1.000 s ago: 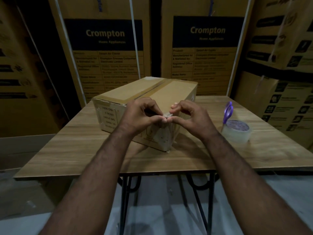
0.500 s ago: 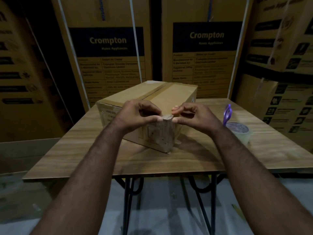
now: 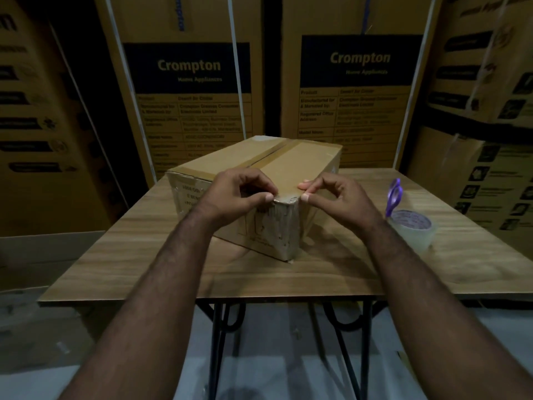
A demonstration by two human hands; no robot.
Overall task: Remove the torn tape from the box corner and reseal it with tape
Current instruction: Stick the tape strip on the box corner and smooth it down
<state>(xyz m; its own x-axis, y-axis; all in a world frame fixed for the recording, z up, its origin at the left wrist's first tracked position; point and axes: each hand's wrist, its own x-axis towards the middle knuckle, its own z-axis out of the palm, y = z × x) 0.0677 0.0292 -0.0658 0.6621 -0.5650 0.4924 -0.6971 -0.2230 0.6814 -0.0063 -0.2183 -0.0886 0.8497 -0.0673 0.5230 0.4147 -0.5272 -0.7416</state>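
A brown cardboard box [image 3: 300, 160] lies on the wooden table [image 3: 432, 272], its near corner turned toward me. Pale, wrinkled torn tape [image 3: 284, 223] runs down that corner's vertical edge. My left hand [image 3: 239, 194] has curled fingers, its thumb tip pressed to the top of the corner from the left. My right hand [image 3: 331, 194] mirrors it, thumb and forefinger pinching at the corner's top edge from the right. A roll of clear tape [image 3: 412, 229] sits on the table to the right.
Purple-handled scissors [image 3: 393, 196] lean behind the tape roll. Tall Crompton cartons [image 3: 360, 82] wall the table on the back and both sides. The table's black metal legs [image 3: 219, 336] stand on a grey floor.
The two hands have spread slightly apart at the corner top, exposing more of the torn tape between them. The camera has tilted up a little.
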